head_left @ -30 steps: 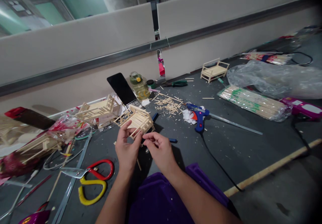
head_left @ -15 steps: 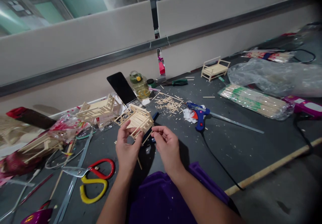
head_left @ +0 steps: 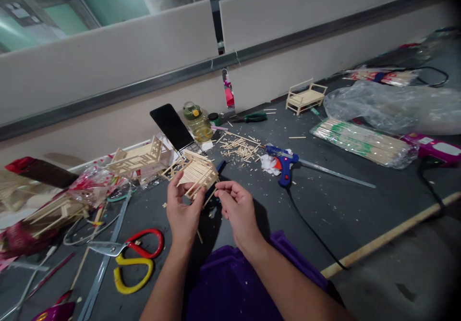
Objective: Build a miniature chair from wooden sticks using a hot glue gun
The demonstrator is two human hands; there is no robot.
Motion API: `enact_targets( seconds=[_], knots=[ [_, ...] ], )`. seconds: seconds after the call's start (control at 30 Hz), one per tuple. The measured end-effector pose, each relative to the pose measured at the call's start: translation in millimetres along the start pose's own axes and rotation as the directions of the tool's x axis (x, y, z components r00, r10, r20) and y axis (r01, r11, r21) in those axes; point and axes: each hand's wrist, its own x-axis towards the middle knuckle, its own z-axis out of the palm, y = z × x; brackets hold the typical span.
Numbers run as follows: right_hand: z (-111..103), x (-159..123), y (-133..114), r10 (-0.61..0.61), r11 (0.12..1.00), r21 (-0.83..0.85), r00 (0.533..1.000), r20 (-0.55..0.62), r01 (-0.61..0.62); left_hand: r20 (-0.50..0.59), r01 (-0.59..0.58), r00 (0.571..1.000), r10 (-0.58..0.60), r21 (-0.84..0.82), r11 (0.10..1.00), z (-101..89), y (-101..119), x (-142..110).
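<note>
My left hand point(head_left: 185, 215) is closed around the near left side of a miniature bench-like model point(head_left: 194, 173) made of thin wooden sticks, holding it tilted over the table. At the model's right corner, my right hand point(head_left: 236, 205) pinches the end of a thin wooden stick point(head_left: 210, 198). Whether that stick is joined to the model I cannot tell. Behind the model, a black phone point(head_left: 172, 126) leans upright. A blue hot glue gun point(head_left: 285, 162) with a clear glue stick lies to the right, its nozzle toward a pile of cut stick pieces point(head_left: 240, 149).
Scissors point(head_left: 139, 258) with red and yellow handles lie at left. Other stick models point(head_left: 139, 155) stand behind them, and a small stick bench point(head_left: 306, 96) stands at the back right. Bagged sticks point(head_left: 363, 141), a drink bottle point(head_left: 197, 121) and pliers point(head_left: 254, 117) are around; a purple cloth point(head_left: 234, 287) is in front.
The view has shifted slightly. Both hands keep nearly the same hold on the model and stick, with the right fingertips barely moved.
</note>
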Motion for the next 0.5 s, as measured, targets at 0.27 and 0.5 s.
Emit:
enact_targets(
  seconds=[0.27,0.5],
  knots=[
    [0.2,-0.3,1.3,0.033,0.999,0.003,0.999,0.023,-0.033,0.003,-0.013,1.0,0.013,-0.024,1.0,-1.2,-3.2,-0.4],
    [0.2,-1.0,0.4,0.027,1.0,-0.004,0.999,0.026,-0.027,-0.007,0.0,1.0,0.0,-0.021,1.0,-0.5,-2.3,-0.5]
  ],
)
